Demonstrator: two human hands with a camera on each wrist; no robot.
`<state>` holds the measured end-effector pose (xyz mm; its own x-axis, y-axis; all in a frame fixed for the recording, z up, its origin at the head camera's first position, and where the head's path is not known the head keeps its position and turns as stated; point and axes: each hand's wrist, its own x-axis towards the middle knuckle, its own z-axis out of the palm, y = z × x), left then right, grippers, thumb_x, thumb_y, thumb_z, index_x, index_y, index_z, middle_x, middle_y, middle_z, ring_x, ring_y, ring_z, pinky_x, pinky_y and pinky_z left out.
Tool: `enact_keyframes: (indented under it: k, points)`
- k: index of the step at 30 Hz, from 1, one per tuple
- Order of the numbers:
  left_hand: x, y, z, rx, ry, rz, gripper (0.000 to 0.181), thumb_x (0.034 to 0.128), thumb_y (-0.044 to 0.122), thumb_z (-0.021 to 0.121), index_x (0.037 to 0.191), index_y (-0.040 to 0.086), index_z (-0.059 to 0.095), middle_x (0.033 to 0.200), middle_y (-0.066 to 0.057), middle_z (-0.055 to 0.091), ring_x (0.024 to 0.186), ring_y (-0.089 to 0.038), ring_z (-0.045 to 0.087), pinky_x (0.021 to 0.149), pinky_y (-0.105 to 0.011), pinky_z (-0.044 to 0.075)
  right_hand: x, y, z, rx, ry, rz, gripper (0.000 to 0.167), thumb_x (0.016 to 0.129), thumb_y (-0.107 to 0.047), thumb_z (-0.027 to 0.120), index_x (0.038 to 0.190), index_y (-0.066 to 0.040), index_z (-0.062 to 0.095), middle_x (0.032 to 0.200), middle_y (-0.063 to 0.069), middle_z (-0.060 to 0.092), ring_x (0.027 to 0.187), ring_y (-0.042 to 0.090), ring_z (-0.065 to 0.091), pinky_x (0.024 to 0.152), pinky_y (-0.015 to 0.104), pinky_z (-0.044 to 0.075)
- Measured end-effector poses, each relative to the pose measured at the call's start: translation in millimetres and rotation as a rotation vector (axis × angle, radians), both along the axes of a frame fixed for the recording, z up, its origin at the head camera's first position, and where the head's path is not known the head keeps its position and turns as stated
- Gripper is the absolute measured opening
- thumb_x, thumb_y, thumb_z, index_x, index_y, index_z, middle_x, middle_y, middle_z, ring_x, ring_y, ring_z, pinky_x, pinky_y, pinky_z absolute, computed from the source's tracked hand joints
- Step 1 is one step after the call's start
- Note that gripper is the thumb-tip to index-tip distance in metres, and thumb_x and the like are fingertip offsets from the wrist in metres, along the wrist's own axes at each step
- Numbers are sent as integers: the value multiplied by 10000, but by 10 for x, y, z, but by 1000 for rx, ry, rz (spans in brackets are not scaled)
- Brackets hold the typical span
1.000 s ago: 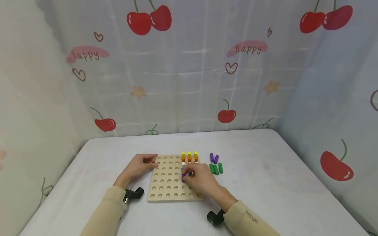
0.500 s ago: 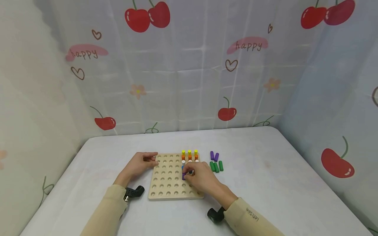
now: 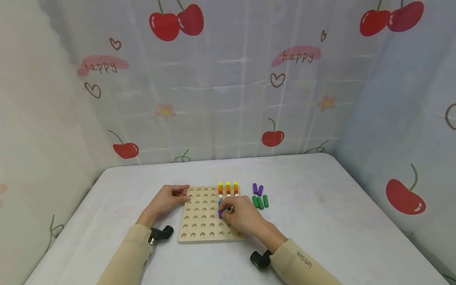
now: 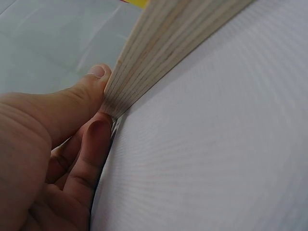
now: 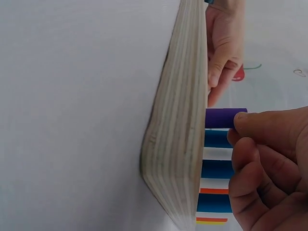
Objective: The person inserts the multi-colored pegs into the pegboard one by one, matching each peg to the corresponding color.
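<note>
A light wooden pegboard (image 3: pixel 199 217) with rows of round holes lies on the table. At its far left corner my left hand (image 3: pixel 171 201) grips the edge; in the left wrist view, its thumb touches the board's side. My right hand (image 3: pixel 243 213) is over the board's right half and pinches a purple peg (image 5: pixel 224 118) by its upper end. That peg stands upright against the board, though its hole cannot be seen. Beyond it, blue pegs (image 5: pixel 217 168), white, orange and yellow pegs (image 3: pixel 228 185) stand in three columns, partly hidden by my right hand.
Two loose purple pegs (image 3: pixel 255 189) and three green pegs (image 3: pixel 265 201) lie on the white tablecloth (image 3: pixel 313 221) right of the board. A cherry-print curtain (image 3: pixel 213 87) hangs behind the table and along both sides.
Both hands keep their places and their holds. Only the head view has shifted slightly.
</note>
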<state>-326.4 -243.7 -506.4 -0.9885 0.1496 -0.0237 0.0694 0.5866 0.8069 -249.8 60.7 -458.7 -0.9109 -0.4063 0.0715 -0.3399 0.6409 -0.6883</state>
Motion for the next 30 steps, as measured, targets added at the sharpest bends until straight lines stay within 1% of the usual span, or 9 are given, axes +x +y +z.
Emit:
enact_keyframes:
  k: [3,7,13,20,25,30]
  points:
    - [3,2,4,0,-2,2,532,882,278,835,1360,100,685,1012,-15,727,900,-142,617,827,-270,483,-3,11,20,5,-15,-13,114,950,-124,717,964,-233,745,956,-77,689,825,127,592,681,278,508]
    - [2,3,3,0,-4,1,527,881,273,835,1357,101,687,1008,-12,729,901,-142,620,832,-270,486,-22,25,43,1,-15,-19,84,947,-133,732,945,-218,735,929,-87,689,788,126,588,666,270,495]
    - [2,10,8,-2,2,-1,522,883,267,834,1357,105,688,1006,-11,732,904,-144,629,842,-279,491,-44,61,100,-11,-24,-43,59,939,-163,761,975,-208,747,917,-100,694,793,137,576,656,259,484]
    - [3,14,8,-1,-3,0,532,881,276,835,1361,103,685,1011,-12,729,903,-146,621,832,-273,487,-101,153,195,-32,-2,-102,57,938,-176,766,993,-189,760,932,-79,716,854,151,577,711,287,497]
    - [10,9,6,-4,-3,-7,547,883,293,833,1369,97,677,1019,-14,728,905,-143,618,828,-271,486,-172,252,229,-45,13,-150,54,929,-183,777,981,-197,767,904,-85,712,821,158,575,685,306,498]
    - [11,2,8,-6,4,-4,543,884,289,832,1370,102,677,1029,-17,730,911,-143,623,836,-277,491,-264,357,245,-53,17,-208,76,927,-194,783,1003,-186,778,913,-71,707,836,176,567,652,299,499]
